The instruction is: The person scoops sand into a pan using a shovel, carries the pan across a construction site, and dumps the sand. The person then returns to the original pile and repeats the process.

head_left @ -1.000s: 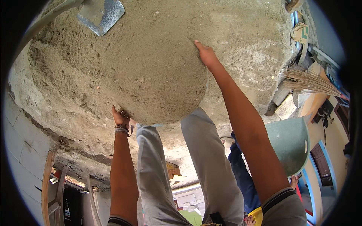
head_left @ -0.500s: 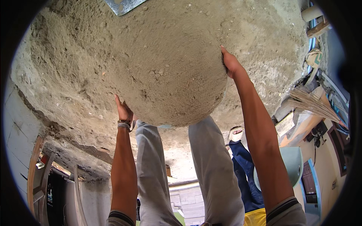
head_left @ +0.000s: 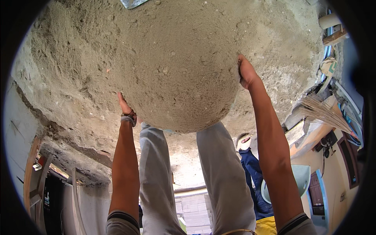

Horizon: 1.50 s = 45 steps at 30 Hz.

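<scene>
A large round load of grey-brown sand (head_left: 184, 74) fills the middle of the view, just in front of my legs. Slivers of pale blue show at its lower edge, but the sand hides most of whatever container carries it. At its left side is my left hand (head_left: 127, 107), thumb up along the edge and fingers curled out of sight. My right hand (head_left: 247, 73) grips the opposite side higher up, its fingers tucked behind the edge. Both arms stretch forward, and the load looks level between them.
Sandy, lumpy ground (head_left: 70, 66) spreads around. A grey metal sheet (head_left: 132, 3) lies at the top edge. On the right are a stick broom (head_left: 325, 113), a pipe end (head_left: 329, 20) and another person in blue trousers (head_left: 254, 176) beside a pale green basin (head_left: 301, 178). Wooden frames (head_left: 33, 176) stand left.
My right hand sits slightly lower and farther right in the view, and my left a little higher. The metal sheet has slid mostly out at the top. Both hands keep their hold.
</scene>
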Each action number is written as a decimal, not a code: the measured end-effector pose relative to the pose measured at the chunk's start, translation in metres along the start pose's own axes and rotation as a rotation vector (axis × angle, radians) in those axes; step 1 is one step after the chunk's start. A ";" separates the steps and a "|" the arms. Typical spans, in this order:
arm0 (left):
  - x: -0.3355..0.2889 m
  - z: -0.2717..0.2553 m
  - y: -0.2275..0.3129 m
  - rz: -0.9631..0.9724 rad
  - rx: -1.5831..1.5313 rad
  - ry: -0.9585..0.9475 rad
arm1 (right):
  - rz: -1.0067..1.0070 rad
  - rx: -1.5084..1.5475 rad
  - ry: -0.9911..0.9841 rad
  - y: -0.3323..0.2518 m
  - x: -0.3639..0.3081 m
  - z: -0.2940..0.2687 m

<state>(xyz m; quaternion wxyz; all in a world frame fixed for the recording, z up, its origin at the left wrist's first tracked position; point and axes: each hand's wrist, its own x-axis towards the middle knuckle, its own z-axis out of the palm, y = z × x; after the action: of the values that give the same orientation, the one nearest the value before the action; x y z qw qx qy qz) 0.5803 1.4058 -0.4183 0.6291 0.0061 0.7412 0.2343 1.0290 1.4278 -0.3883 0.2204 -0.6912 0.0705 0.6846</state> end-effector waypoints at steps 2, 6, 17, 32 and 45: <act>-0.003 0.002 -0.002 0.080 0.045 0.059 | 0.068 -0.055 -0.006 -0.006 0.005 -0.006; -0.029 0.016 -0.005 0.267 0.195 0.170 | 0.076 -0.058 0.282 0.003 -0.001 0.015; -0.127 0.010 0.056 0.341 0.050 0.025 | -0.041 0.138 0.290 0.027 -0.131 0.045; -0.516 -0.010 0.258 0.375 0.338 -0.334 | -0.361 0.712 0.114 0.070 -0.534 0.062; -0.747 -0.030 0.273 0.499 0.894 -0.959 | -0.433 1.208 0.573 0.295 -0.834 0.153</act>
<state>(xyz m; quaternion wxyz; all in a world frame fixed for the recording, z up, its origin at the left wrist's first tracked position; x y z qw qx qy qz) 0.6302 1.4118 0.3760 0.7513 0.5368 0.3836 0.0160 0.7269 1.0552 0.3712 0.6700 -0.5994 0.3546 0.2570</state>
